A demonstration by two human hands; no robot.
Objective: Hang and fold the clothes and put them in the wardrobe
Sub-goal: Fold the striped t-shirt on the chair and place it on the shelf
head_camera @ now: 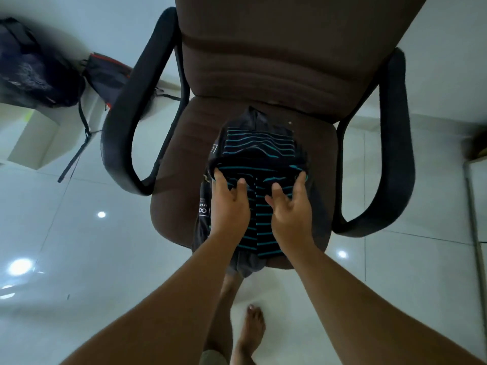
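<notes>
From the head view I look straight down onto a brown office chair (263,75) with black armrests, and on its seat lies the striped garment (259,151), black with teal lines, folded into a compact bundle on top of other dark clothes (204,214) that show white print at the left edge. My left hand (228,206) rests on the near left part of the bundle, fingers spread and fairly straight, fingertips hooked over the fold line; my right hand (290,209) mirrors it on the right, thumb and fingers splayed, pressing the fabric rather than clasping it. I judge neither hand to be closed round anything: both lie flat and open against the cloth. I read this as the fold being smoothed or squared before the bundle is lifted. The stack hangs over the front edge of the seat, so a push towards me could slide the lower pieces off onto the tiled floor (79,246), just above my bare foot (250,333). If I lift only the top layer, the fold could fall open, since nothing pins the loose upper flap near the backrest. The chair may also roll or swivel under pressure. Two dark backpacks (34,67) sit by the wall at the left, well apart from the chair; no wardrobe shows here.
</notes>
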